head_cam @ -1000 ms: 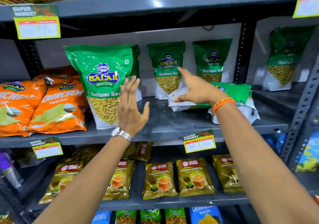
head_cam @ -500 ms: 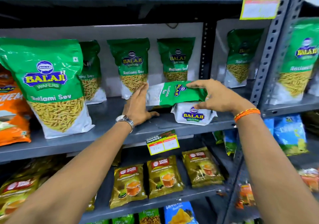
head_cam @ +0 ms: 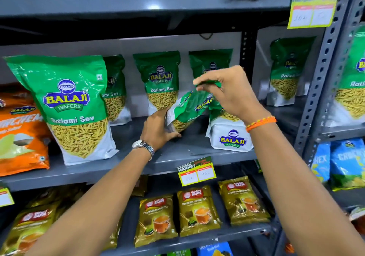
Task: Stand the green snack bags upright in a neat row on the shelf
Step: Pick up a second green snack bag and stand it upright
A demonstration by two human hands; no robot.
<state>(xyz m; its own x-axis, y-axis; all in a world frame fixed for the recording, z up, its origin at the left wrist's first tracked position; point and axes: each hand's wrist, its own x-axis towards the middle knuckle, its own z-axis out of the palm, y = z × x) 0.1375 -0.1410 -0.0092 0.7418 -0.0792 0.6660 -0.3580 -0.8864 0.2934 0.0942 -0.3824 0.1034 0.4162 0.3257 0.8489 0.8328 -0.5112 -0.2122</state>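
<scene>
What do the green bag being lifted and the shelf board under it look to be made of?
Green bag: thin glossy plastic film, judging by its crinkles and the way it bends between the left hand and right hand. Shelf board: probably grey painted metal, smooth with a dull sheen; its upright is perforated.

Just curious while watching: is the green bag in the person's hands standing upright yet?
Not yet. The green bag is tilted, its top pinched by the right hand and its bottom steadied by the left hand.
</scene>
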